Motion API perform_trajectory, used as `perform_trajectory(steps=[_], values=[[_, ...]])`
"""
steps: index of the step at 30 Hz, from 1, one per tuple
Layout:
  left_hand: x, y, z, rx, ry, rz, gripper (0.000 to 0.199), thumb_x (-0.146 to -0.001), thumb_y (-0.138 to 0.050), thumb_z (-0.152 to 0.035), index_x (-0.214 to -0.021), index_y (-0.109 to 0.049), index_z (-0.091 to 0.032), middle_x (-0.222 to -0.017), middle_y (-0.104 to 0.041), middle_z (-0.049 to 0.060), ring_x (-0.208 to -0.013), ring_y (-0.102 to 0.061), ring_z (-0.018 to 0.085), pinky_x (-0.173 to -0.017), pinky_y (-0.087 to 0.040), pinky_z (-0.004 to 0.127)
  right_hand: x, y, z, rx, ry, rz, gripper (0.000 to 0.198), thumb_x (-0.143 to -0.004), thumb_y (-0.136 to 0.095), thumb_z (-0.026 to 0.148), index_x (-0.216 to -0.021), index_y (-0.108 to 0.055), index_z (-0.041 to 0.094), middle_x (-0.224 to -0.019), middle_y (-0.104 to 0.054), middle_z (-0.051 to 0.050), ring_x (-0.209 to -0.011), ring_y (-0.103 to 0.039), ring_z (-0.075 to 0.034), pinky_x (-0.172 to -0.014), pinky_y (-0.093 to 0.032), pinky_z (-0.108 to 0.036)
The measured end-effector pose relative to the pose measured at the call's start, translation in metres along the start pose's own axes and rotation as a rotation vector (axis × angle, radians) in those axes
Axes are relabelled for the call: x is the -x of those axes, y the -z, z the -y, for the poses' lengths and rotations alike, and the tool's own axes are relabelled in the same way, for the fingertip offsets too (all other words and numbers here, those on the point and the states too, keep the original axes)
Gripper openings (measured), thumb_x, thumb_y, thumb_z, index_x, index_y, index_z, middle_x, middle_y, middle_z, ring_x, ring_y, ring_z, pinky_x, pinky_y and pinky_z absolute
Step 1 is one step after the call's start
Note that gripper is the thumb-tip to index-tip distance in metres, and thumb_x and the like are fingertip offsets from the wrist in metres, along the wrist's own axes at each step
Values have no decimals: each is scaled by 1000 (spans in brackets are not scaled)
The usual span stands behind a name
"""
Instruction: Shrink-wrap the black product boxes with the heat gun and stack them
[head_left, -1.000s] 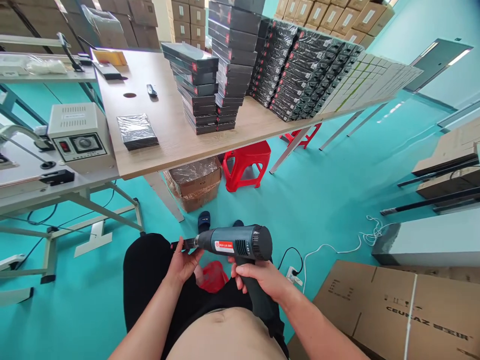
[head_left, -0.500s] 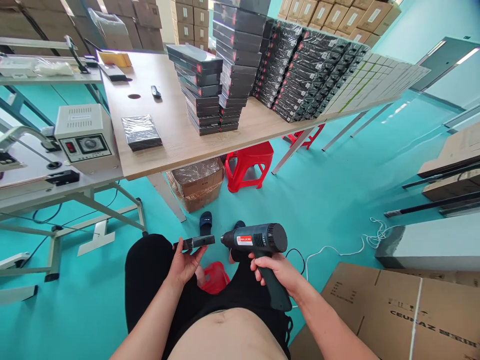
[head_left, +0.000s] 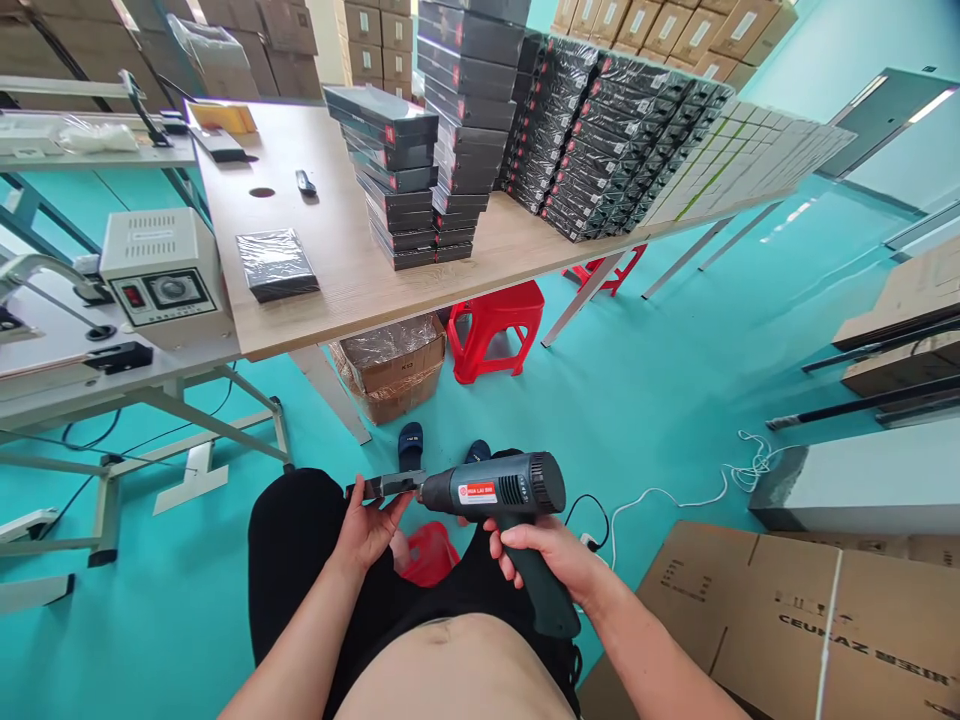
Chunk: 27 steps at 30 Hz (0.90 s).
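Observation:
My right hand (head_left: 536, 550) is wrapped round the handle of a dark heat gun (head_left: 495, 487) with a red and white label. Its nozzle points left, right by the near end of a flat black box (head_left: 386, 485). Whether nozzle and box touch I cannot tell. Fingers of my left hand (head_left: 371, 530) grip that box from below, holding it edge-on above my lap. On the table corner lies a similar black box in clear film (head_left: 276, 264).
Stacks of black boxes (head_left: 401, 180) stand on the wooden table (head_left: 337, 290). A grey control unit (head_left: 165, 280) sits at left. Below are a red stool (head_left: 499, 320) and a film-wrapped carton (head_left: 401, 375). A large carton (head_left: 787, 610) and white cable (head_left: 667, 497) lie at right.
The heat gun has moved left, bringing its nozzle up to the box's end. My left hand and the box have stayed nearly in place.

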<state>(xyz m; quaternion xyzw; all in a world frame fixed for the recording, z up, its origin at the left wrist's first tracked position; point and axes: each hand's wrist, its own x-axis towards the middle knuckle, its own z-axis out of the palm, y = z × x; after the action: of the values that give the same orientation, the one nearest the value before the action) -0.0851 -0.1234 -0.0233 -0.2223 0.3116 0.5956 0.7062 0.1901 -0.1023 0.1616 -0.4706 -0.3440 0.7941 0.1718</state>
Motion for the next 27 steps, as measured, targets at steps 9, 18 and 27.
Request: perform_trajectory(steps=[9, 18, 27], values=[[6, -2, -1, -8, -24, 49, 34, -77, -63, -43, -94, -52, -15, -113, -60, 19, -111, -56, 36, -82, -54, 49, -4, -1, 6, -70, 94, -74, 27, -78, -58, 25, -101, -63, 13, -83, -64, -6, -63, -60, -14, -51, -47, -24], [11, -7, 0, -31, -34, 30, 25, -75, -56, -27, -97, -57, -17, -100, -67, 13, -97, -64, 32, -78, -55, 48, 15, 25, -8, -144, 49, -79, 28, -80, -52, 24, -103, -63, 12, -83, -62, -7, -62, -59, -14, -51, -45, -23], [12, -12, 2, -125, -123, -66, 46, -51, -45, -9, -94, -61, -13, -76, -68, 8, -64, -66, 25, -64, -55, 45, 26, 31, -18, -177, 23, -90, 30, -79, -53, 27, -104, -63, 13, -83, -63, -7, -60, -58, -13, -50, -44, -23]])
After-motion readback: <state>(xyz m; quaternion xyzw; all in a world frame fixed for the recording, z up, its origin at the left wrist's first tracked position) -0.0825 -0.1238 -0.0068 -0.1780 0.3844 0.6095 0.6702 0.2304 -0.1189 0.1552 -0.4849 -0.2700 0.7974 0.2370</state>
